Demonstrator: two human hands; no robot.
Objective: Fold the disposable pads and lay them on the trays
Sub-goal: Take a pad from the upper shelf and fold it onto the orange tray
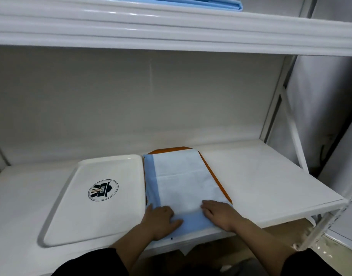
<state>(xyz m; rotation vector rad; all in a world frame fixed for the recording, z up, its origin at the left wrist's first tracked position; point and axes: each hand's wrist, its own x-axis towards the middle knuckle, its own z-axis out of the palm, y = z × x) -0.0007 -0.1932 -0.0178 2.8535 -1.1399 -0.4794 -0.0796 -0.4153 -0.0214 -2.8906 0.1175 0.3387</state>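
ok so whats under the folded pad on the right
An orange tray: its rim shows along the far and right edges of the pad. Most of the tray is covered, so anything else beneath cannot be seen. Both hands, left and right, press the pad's near end.

White tray, lying flat on the shelf toward its left end: carries the only printed mark in view.
Mark on the tray: a round black emblem inside a thin ring, printed near the middle of the tray floor.
Emblem content: a bold black figure that looks like a stylised character, with thin orange-brown stripes on its left part and a small box in the middle.
Lettering in the emblem: the box holds tiny marks, too small to read; no word or number can be made out.
Other print: none can be read.
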